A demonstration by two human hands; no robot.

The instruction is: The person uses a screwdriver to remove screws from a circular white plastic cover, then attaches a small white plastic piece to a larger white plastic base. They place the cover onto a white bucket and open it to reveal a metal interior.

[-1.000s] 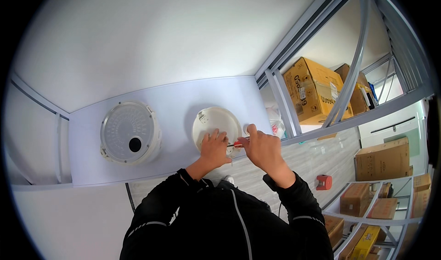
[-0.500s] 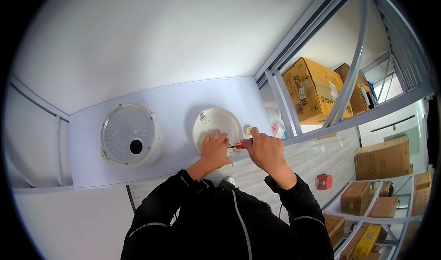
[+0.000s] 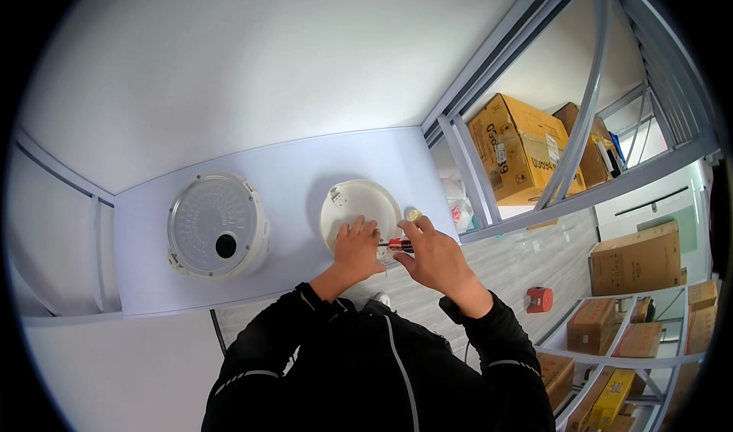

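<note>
A round white plastic cover, shallow like a bowl, lies on the table with its hollow side up. Across its near part rests my left hand, fingers spread and bent inside the rim, the thumb out to the right. My right hand holds a screwdriver with a red and black handle between thumb and fingers. The screwdriver lies level, its shaft pointing left at the cover's near right side beside my left hand. What its tip touches is hidden. A small round cream-coloured piece sits just beyond my right fingers.
A larger round white housing with a dark hole stands at the left of the pale table. Grey metal framing rises at the right, with a cardboard box behind it. A red stool and box-laden shelves stand farther right.
My right hand's fingers have loosened and shifted along the screwdriver handle, showing more of it. The left hand and the white cover stay in place.
</note>
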